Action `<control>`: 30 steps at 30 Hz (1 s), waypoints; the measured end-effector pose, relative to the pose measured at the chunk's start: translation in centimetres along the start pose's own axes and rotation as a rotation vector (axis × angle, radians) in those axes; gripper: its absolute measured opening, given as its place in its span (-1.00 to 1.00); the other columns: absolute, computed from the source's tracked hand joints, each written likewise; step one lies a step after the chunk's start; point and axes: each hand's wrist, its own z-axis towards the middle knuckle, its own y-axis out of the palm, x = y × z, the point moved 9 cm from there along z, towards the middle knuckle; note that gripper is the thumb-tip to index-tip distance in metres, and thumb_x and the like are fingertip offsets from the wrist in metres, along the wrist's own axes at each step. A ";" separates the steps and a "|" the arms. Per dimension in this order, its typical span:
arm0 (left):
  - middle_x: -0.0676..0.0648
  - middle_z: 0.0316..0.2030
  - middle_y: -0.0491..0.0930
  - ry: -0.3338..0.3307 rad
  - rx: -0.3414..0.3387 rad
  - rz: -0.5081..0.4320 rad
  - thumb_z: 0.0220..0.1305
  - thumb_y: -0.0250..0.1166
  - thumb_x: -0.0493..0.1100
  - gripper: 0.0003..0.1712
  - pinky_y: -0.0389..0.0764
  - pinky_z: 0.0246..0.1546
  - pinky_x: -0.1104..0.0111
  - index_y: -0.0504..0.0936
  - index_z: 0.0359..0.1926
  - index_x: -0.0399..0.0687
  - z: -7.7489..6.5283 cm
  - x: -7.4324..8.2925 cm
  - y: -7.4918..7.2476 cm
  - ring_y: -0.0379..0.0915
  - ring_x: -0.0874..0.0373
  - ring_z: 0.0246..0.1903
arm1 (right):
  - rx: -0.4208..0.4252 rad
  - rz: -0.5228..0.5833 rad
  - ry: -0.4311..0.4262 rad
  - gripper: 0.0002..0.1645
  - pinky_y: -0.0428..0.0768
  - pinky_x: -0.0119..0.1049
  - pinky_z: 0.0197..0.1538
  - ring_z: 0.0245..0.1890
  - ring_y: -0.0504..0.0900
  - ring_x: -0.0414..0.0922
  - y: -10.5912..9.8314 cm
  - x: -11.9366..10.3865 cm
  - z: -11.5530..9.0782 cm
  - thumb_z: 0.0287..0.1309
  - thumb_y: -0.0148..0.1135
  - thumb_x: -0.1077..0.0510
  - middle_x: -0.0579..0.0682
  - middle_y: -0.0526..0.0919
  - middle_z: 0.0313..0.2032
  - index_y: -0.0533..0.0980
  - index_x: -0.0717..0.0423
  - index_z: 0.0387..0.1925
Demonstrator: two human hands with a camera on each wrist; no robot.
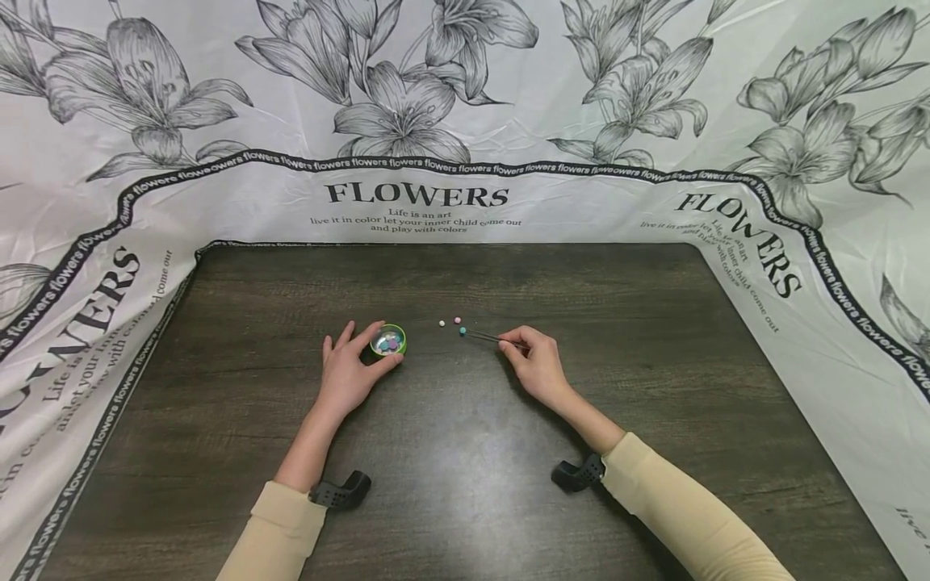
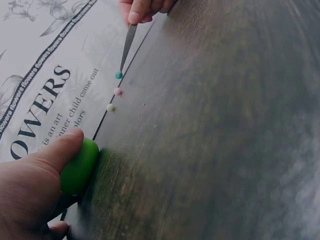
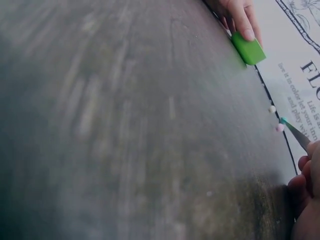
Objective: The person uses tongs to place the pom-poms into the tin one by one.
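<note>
While the left hand (image 1: 347, 378) grasps a green cup (image 1: 404, 340) between thumb and fingers in the head view, the right hand (image 1: 539, 365) pinches tweezers (image 1: 484, 336) whose tips meet a teal bead (image 1: 462, 332). Near it, toward the cup, a pink bead (image 1: 458, 320) and a white bead (image 1: 441, 323) lie on the dark table (image 1: 465, 436); coloured pieces (image 1: 392, 344) sit inside the cup. In the left wrist view, the thumb lies against the cup's side. In the right wrist view, the teal bead appears just beside the pink one; whether it touches the table cannot be told.
</note>
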 end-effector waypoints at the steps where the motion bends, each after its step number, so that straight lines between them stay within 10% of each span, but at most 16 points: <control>1: -0.41 0.27 0.50 0.000 -0.001 -0.001 0.24 0.52 0.05 -0.15 -0.40 0.47 -0.25 0.43 0.47 -0.10 0.0 0.1 0.0 -0.10 -0.30 0.54 | 0.003 -0.002 -0.005 -0.93 0.62 -0.41 -0.32 -0.33 0.72 -0.11 0.0 0.0 0.0 0.31 0.36 0.36 0.06 0.77 -0.24 0.71 0.22 -0.21; 30: -0.41 0.29 0.48 -0.007 0.007 -0.008 0.26 0.50 0.07 -0.15 -0.40 0.46 -0.26 0.43 0.48 -0.10 -0.2 0.2 -0.1 -0.11 -0.30 0.54 | -0.001 0.030 -0.130 -0.93 0.48 -0.41 -0.44 -0.51 0.56 -0.16 0.3 -3.9 2.9 0.32 0.34 0.35 0.10 0.76 -0.22 0.69 0.25 -0.19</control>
